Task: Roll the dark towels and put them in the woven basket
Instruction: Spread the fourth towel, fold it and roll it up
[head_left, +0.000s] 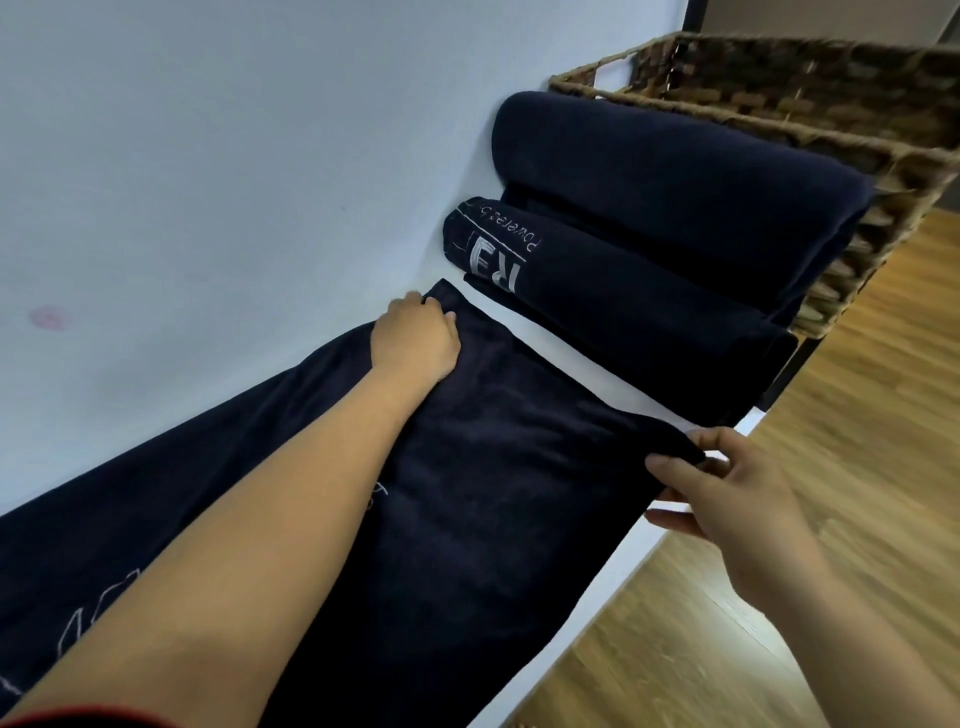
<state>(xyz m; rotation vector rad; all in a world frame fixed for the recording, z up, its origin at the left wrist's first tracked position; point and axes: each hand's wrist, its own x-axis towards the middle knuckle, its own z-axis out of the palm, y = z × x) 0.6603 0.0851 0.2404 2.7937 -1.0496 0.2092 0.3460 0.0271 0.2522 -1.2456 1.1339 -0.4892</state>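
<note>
A dark navy towel (483, 467) lies flat in a long strip across the white table (566, 358). My left hand (415, 338) grips its far left corner with curled fingers. My right hand (722, 488) pinches the far right corner at the table's edge. Beyond the flat towel lie two rolled dark towels side by side: a nearer rolled towel with white lettering (613, 296) and a larger plain rolled towel (685, 182) behind it. The woven basket (779, 119) stands just past them at the table's far end, with no towel visible inside.
A white wall (208, 156) runs along the table's left side. Wooden floor (831, 519) lies to the right, below the table edge. The flat towel's near part, with white printed lines, reaches toward me at lower left.
</note>
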